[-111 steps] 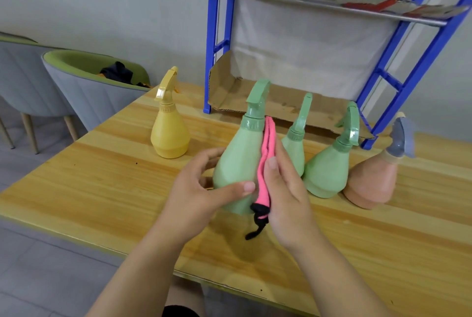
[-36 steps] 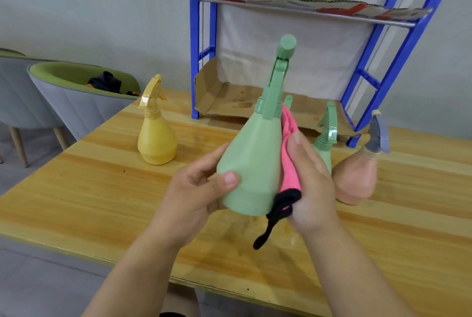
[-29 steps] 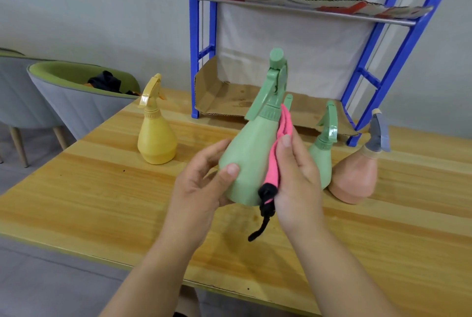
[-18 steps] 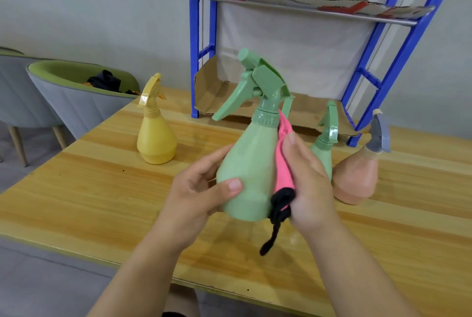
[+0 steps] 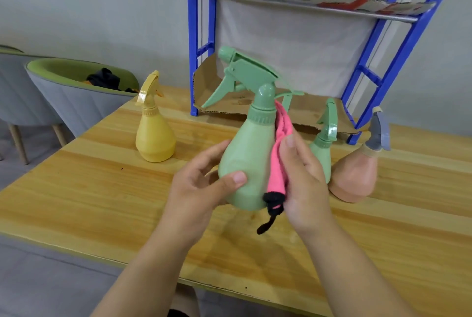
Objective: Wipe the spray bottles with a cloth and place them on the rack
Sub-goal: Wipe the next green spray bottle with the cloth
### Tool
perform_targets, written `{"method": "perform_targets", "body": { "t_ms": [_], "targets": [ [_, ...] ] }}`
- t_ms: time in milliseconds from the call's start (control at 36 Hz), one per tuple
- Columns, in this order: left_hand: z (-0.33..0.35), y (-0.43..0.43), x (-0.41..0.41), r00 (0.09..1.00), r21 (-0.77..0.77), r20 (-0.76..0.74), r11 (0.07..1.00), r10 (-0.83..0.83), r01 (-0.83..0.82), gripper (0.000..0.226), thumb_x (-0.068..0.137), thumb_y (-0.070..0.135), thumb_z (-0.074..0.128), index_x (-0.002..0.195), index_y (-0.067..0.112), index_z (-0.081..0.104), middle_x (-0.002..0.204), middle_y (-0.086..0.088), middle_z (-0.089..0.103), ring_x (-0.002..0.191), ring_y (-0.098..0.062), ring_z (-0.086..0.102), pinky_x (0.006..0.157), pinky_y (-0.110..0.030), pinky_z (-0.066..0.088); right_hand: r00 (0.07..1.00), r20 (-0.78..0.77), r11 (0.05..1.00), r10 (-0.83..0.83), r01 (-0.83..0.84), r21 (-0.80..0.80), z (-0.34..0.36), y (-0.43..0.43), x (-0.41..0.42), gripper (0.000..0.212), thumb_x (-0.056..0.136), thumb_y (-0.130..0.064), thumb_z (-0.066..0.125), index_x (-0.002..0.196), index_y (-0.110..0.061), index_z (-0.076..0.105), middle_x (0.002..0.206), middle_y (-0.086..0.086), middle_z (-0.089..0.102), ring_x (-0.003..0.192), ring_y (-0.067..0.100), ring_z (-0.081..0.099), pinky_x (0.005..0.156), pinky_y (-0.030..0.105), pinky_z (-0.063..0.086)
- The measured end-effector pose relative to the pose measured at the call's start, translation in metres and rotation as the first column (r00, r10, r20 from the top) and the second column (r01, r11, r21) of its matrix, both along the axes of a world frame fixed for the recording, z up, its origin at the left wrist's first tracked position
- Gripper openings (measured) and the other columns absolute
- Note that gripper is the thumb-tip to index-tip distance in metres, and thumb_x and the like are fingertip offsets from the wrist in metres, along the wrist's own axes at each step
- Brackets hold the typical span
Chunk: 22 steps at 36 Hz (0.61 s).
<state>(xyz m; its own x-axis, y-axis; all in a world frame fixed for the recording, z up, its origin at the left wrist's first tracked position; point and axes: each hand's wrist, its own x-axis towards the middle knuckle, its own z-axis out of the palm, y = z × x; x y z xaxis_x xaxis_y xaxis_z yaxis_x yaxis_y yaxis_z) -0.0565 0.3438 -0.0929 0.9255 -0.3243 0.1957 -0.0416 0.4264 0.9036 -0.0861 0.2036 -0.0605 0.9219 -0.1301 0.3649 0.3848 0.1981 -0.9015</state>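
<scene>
**Green bottle held up, cloth against its side**

From my remote seat I see the green spray bottle (image 5: 250, 163) lifted off the bench (image 5: 76, 189), upright and held between both hands in front of the rack (image 5: 192, 35). Its trigger head points to the left.

The left hand (image 5: 201, 189) grips the bottle's round belly. The thumb lies across the front and the other fingers (image 5: 204, 161) curl round the far side.

The right hand (image 5: 304, 184) pins a pink cloth (image 5: 277, 163) against the bottle's right side. The thumb presses on the cloth, and its black-edged end hangs below the palm.

A yellow bottle (image 5: 154, 138) stands alone on the bench to the left. A second green bottle (image 5: 323, 153) stands just behind the right hand, and a peach bottle (image 5: 355, 176) with a grey sprayer leans beside it.

The rack stands at the back of the bench with cardboard (image 5: 229, 102) lining its lower shelf. I see no bottle on that shelf. A grey and green chair (image 5: 63, 102) sits beyond the bench's left edge.
</scene>
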Motion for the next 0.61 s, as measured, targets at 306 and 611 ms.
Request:
{"method": "perform_targets", "body": {
  "t_ms": [306, 611],
  "targets": [
    [0.003, -0.009, -0.003, 0.989, 0.039, -0.061, 0.990, -0.136, 0.138, 0.066, 0.068, 0.034, 0.070, 0.131, 0.021, 0.056, 0.129, -0.008, 0.061, 0.111, -0.026, 0.064, 0.076, -0.038, 0.056, 0.993, -0.017, 0.992, -0.118, 0.117, -0.040, -0.007, -0.004, -0.002, 0.038, 0.092, -0.035, 0.043, 0.121, -0.019, 0.062, 0.106, -0.005, 0.072, 0.099, 0.006, 0.066, 0.079, 0.017, 0.051],
    [0.009, -0.012, -0.005, 0.997, -0.131, -0.070, 0.991, -0.020, 0.011, 0.070, 0.052, 0.036, 0.089, 0.115, 0.017, 0.067, 0.118, -0.011, 0.067, 0.099, -0.023, 0.069, 0.065, -0.031, 0.057, 1.000, -0.030, 0.995, -0.004, 0.001, -0.102, -0.005, -0.011, -0.006, 0.032, 0.092, -0.032, 0.038, 0.115, -0.023, 0.059, 0.097, -0.015, 0.074, 0.094, 0.000, 0.068, 0.075, 0.012, 0.051]
  ]
}}
